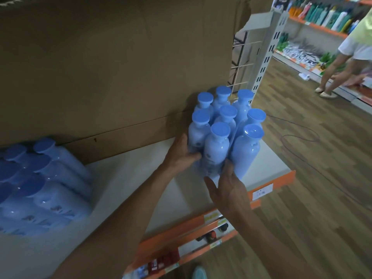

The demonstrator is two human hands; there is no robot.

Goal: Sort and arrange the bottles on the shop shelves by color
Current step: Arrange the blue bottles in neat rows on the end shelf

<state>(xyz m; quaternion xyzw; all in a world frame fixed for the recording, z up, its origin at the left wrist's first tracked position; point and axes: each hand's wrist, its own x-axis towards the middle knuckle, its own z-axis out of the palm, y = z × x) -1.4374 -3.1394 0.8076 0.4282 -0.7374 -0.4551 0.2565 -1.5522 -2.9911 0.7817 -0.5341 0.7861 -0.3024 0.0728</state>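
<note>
A pale shelf board with an orange front edge is seen in a shop with wood-pattern flooring, its back closed off by a large sheet of brown cardboard. At the board's right end, a shrink-wrapped pack of light blue bottles with blue caps is stood upright, tight against the cardboard and just beside a slotted grey upright. The pack is gripped on both sides: the left hand is wrapped around its near-left bottle, thumb across the front, while the right hand is pressed to the lower front, fingers curled against the plastic film. A second pack of blue bottles is lain on its side at the left end of the same board, well apart and blurred. Lower shelves with price tags and small red items, possibly jars, are glimpsed beneath. Across the aisle, stocked shelves of green, white and orange bottles are shown, with another person bent toward them. A dark cable is trailed over the floor.
</note>
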